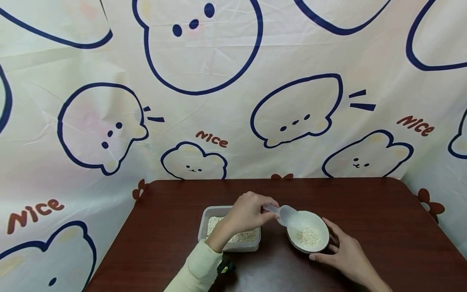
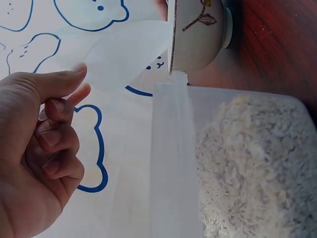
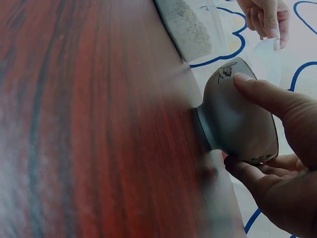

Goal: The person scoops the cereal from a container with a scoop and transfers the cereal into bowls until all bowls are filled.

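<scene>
My left hand (image 1: 249,213) pinches the handle of a translucent white plastic spoon (image 1: 288,216), whose scoop hangs over the near-left rim of a bowl. Pale oat flakes (image 1: 309,237) lie at the bottom of that white bowl (image 1: 322,225). In the right wrist view the bowl (image 3: 237,116) shows a flower print outside and a dark rim line. My right hand (image 1: 348,253) grips it from the right, thumb on the near side and fingers round the far side. Beneath my left forearm stands a clear plastic container (image 1: 251,246) of oat flakes, partly hidden by the arm.
The dark reddish-brown table (image 1: 164,227) carries the container at left and the bowl at right. Behind it hangs a pale cloth (image 1: 233,113) with blue cartoon outlines. A small dark object (image 1: 227,265) shows by the left sleeve; its kind is unclear.
</scene>
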`<action>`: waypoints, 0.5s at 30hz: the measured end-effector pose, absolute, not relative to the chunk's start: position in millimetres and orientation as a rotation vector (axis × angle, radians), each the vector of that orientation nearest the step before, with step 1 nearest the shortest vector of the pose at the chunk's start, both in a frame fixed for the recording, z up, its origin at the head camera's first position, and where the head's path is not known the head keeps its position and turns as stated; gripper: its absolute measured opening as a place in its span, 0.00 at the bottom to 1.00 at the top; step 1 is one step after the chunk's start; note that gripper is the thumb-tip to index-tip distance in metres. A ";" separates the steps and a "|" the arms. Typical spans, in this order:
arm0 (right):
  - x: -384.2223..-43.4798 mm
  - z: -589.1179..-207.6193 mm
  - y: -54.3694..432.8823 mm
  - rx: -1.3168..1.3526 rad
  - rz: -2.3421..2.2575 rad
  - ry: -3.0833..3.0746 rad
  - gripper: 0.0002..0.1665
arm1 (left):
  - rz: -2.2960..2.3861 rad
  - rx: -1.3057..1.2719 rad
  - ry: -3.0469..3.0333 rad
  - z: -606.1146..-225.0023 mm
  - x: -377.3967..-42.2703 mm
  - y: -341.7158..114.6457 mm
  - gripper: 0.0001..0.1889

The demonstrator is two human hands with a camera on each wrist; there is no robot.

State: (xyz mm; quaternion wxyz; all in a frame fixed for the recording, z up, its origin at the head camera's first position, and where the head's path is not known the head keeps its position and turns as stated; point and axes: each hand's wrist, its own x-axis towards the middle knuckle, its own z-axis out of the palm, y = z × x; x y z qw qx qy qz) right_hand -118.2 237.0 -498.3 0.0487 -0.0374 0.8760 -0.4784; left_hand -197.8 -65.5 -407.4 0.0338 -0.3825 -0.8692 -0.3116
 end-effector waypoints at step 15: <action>-117.3 -496.0 237.7 -0.130 -1.427 2.684 0.75 | -1.210 -1.071 -2.620 -417.8 -194.7 -78.9 0.08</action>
